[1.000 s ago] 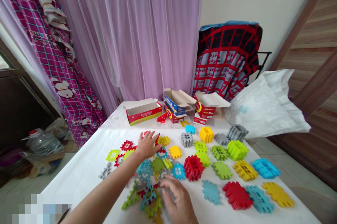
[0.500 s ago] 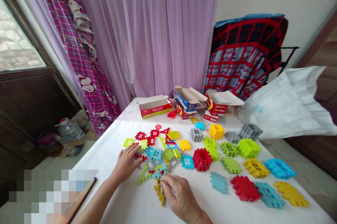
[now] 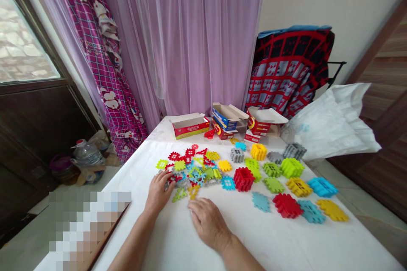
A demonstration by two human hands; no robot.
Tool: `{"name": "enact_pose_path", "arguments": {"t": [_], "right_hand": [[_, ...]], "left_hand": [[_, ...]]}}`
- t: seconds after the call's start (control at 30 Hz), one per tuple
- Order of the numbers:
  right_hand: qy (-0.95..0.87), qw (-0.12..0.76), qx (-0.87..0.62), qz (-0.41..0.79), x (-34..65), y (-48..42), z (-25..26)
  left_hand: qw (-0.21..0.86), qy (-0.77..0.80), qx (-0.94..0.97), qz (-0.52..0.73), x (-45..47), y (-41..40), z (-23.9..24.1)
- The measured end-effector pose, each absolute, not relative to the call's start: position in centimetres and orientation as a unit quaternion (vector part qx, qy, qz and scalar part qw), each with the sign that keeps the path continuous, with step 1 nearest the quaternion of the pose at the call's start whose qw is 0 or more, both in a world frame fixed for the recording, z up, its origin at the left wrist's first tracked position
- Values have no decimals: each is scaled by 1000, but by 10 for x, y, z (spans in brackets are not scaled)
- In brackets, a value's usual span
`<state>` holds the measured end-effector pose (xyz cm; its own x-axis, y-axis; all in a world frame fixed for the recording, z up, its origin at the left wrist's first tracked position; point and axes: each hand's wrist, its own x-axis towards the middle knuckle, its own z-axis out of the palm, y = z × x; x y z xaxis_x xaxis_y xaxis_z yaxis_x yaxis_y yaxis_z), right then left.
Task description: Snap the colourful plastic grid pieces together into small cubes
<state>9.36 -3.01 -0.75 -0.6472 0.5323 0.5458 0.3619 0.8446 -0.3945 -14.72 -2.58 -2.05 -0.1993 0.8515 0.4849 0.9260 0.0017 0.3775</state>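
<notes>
My left hand (image 3: 161,188) rests at the left edge of a loose pile of plastic interlocking tiles, its fingers stretched out over red and grey pieces. My right hand (image 3: 208,222) lies low over the table, fingers extended and nothing visible in them. Just beyond its fingertips is a yellow tile (image 3: 193,191), with a green triangular tile (image 3: 179,194) to its left. A blue tile (image 3: 197,176) lies on the pile behind them. To the right of the pile stand a red stack of tiles (image 3: 243,179) and a blue window tile (image 3: 228,183).
Sorted tiles spread across the right side, including a flat red stack (image 3: 287,205), a yellow stack (image 3: 332,210) and a lime stack (image 3: 292,168). Open cardboard boxes (image 3: 190,127) line the back of the white table (image 3: 178,237). A white bag (image 3: 330,122) hangs at the right edge.
The yellow tile by my right hand has moved forward to the pile's near edge, and that hand is now apart from it, fingers straighter. My left hand stays at the pile. The view has shifted slightly.
</notes>
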Motion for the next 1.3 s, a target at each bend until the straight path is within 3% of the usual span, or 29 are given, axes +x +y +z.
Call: {"name": "enact_pose_path", "arguments": {"t": [0.13,0.47,0.67,0.87,1.3], "right_hand": [[-856,376,-336,112,95,-12,-17],[-789,485,-317,205,102,-5,-19],[-735,548,-329,226,107,3,-22],[-716,541,-348,271,109,3,-21],[-699,499,-388,335,108,6,-20]], "left_hand": [[50,-698,-645,-308,-141,-33,-19],[32,-763,-603,-230,-123,-10,-6],[-29,-680,-697,-224,-74,-3,2],[10,-691,-680,-246,-94,10,15],[29,-752,-653,-91,-131,64,41]]}}
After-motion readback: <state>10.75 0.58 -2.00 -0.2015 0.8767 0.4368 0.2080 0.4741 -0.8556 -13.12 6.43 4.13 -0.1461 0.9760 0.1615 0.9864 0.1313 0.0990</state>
